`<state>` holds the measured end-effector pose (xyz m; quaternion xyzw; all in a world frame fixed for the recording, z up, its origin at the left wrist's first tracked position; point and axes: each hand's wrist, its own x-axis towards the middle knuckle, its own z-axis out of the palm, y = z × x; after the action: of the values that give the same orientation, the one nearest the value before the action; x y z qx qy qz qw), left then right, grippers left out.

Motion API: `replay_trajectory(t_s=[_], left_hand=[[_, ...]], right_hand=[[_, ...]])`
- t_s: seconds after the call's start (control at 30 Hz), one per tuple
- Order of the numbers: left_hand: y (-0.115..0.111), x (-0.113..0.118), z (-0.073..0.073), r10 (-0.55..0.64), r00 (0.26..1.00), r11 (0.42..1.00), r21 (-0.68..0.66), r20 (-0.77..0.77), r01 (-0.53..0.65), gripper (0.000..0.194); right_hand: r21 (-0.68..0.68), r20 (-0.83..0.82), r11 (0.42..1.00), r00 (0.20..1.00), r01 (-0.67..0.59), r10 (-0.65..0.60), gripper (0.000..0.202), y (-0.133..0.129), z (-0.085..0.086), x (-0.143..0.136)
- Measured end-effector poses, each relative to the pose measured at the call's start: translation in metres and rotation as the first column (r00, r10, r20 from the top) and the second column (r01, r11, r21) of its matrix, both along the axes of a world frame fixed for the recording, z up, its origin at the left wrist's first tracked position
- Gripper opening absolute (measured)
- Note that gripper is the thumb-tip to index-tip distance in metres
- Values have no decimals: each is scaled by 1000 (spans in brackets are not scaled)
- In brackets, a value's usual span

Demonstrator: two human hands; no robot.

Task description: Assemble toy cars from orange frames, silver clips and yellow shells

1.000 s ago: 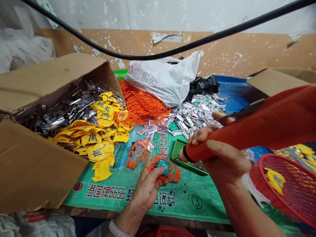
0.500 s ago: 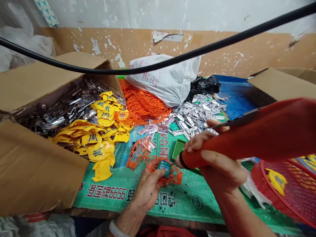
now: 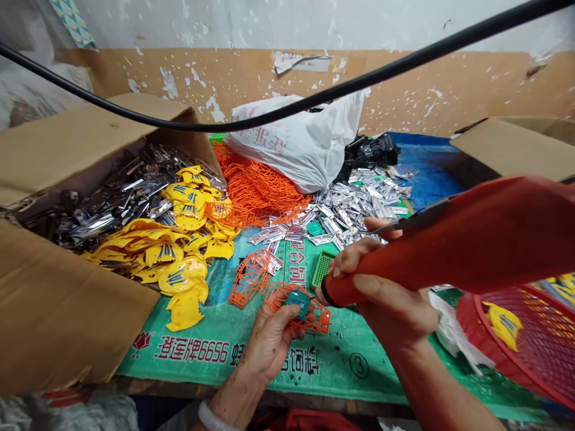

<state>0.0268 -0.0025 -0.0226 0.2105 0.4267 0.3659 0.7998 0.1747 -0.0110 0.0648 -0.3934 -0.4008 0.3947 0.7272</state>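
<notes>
My left hand (image 3: pixel 269 335) grips an orange plastic lattice frame (image 3: pixel 320 318), thumb pressed on a small teal plastic part (image 3: pixel 298 303) that sits on it. My right hand (image 3: pixel 395 305) is wrapped round a red power screwdriver (image 3: pixel 431 245), held at a slant with its narrow front end down to the left. That tip reaches the teal part's right edge; the exact contact is too small to make out. Just left of the held frame, another orange lattice frame (image 3: pixel 248 278) lies on the green printed sheet (image 3: pixel 341 383). A small green basket (image 3: pixel 321 267) is partly hidden behind the screwdriver.
A cardboard box (image 3: pixel 67 305) at left spills dark shiny parts (image 3: pixel 96 221) and yellow shells (image 3: pixel 179 272). Behind are piled orange frames (image 3: pixel 265 194), a white plastic bag (image 3: pixel 296 140) and silver pieces (image 3: pixel 354 206). A red basket (image 3: pixel 489 335) stands right. A black cable (image 3: pixel 233 126) crosses above.
The screwdriver and my right hand have shifted slightly left. My left hand keeps its hold on the frame and teal part. The whole view has moved a little.
</notes>
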Motion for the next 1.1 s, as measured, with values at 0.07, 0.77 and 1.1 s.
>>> replay_trajectory(t_s=[0.07,0.77,1.1], left_hand=[[0,0,-1,-2,1000,1000,5,-1,2,49],[0,-1,2,-3,998,1000,-25,66,4,37],[0,-3,2,-23,999,1000,-10,49,24,28]], right_hand=[[1,2,1000,1000,-12,12,48,0,-1,0],[53,-140,998,989,-37,44,44,2,2,-2],[15,-121,999,992,-41,42,49,-1,-6,-4]])
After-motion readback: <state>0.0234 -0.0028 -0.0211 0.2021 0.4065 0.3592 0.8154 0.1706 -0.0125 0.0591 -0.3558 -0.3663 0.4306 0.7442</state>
